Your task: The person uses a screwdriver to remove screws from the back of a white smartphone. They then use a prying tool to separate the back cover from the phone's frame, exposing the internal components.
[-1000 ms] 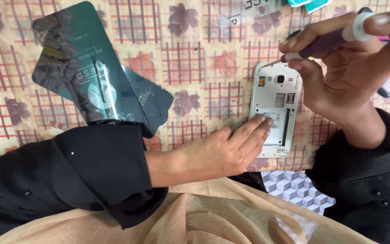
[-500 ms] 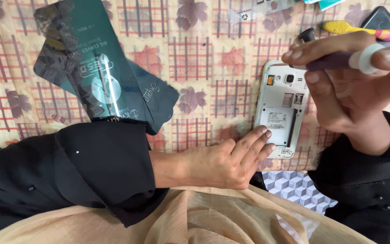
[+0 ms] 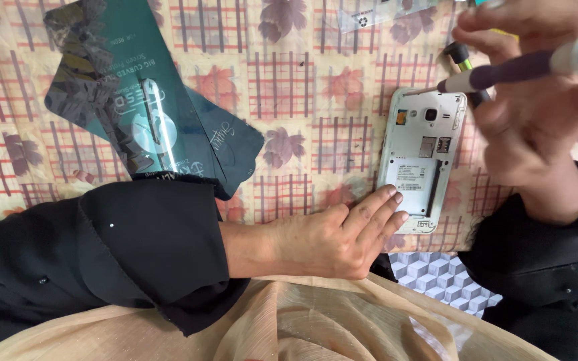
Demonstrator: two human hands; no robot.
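White plastic phone with its back cover off [image 3: 423,157] has slid toward three o'clock; flat left hand [image 3: 332,237] still pins its lower corner, while right hand [image 3: 536,113], grasping a purple-handled screwdriver [image 3: 503,70], now nears the top edge.

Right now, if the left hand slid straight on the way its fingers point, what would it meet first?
The left hand points up and to the right, and its fingertips already rest on the lower edge of the opened white phone, so it would push onto the phone's open back first.
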